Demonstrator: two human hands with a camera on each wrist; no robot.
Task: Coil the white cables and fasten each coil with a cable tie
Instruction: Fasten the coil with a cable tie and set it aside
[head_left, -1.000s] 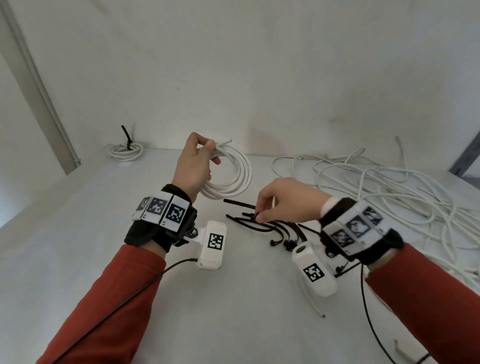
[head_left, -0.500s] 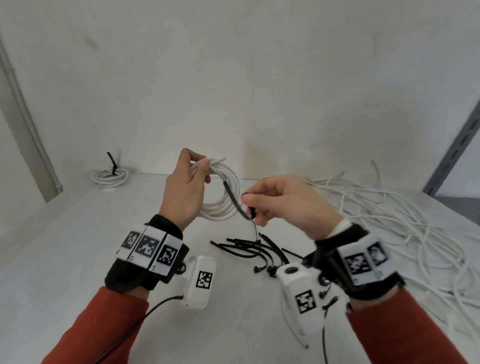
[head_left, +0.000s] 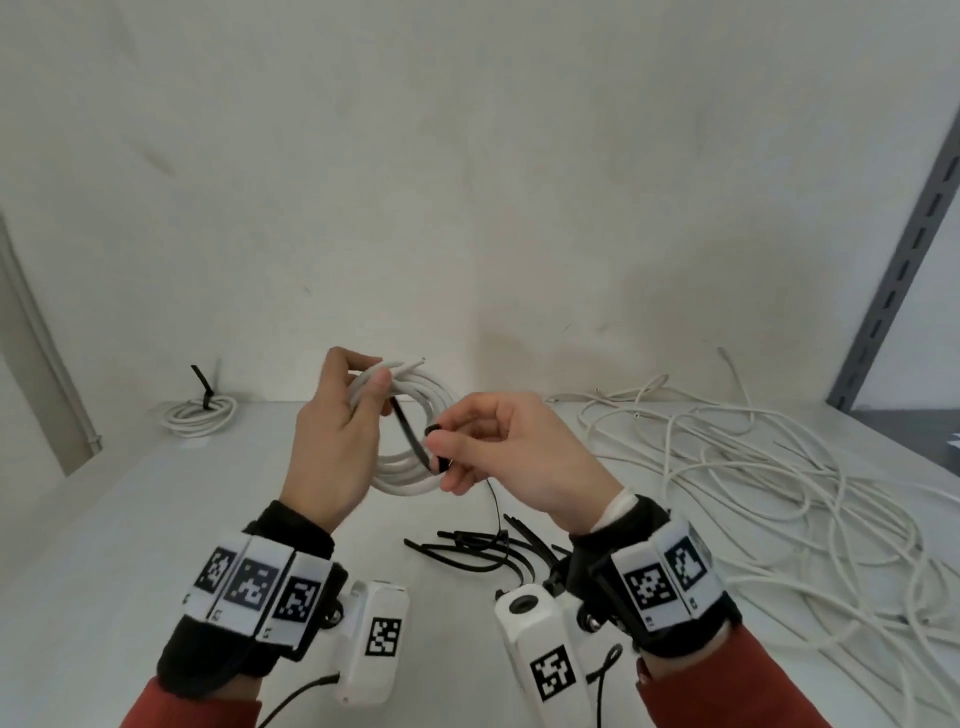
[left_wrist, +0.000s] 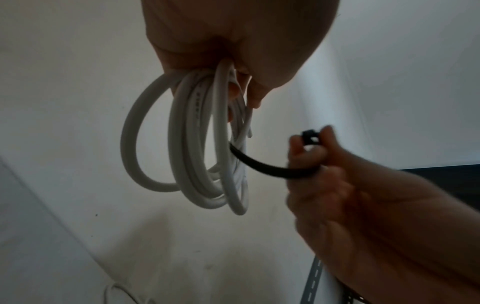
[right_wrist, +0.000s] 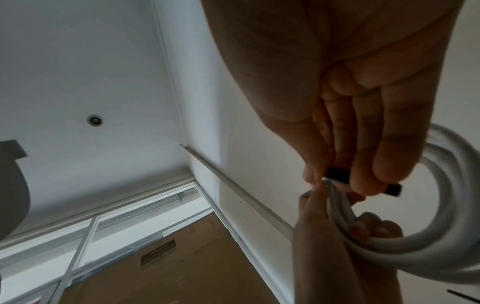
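1. Since a second ago: right hand (head_left: 511, 452) has lifted off the heap of spare ties (head_left: 485, 551) mid-worktop (head_left: 130, 519), carrying one black cable tie (head_left: 413, 441) to the coil.
2. Left hand (head_left: 332, 441) fingers curl round the white cable coil (head_left: 410, 467), held above the worktop centre.
3. Right fingers pinch the tie's head; strap threads through the coil.
4. Step: fastening. Next, likely: wrap, feed tail into head, pull snug.
5. Loose cables (head_left: 753, 493) wait right; tied coil (head_left: 200, 413) far-left corner.

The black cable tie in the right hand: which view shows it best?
Left wrist: the cable tie shows its strap running from the coil to the right hand. Head shows a shorter stretch; right wrist only its black head between fingertips.
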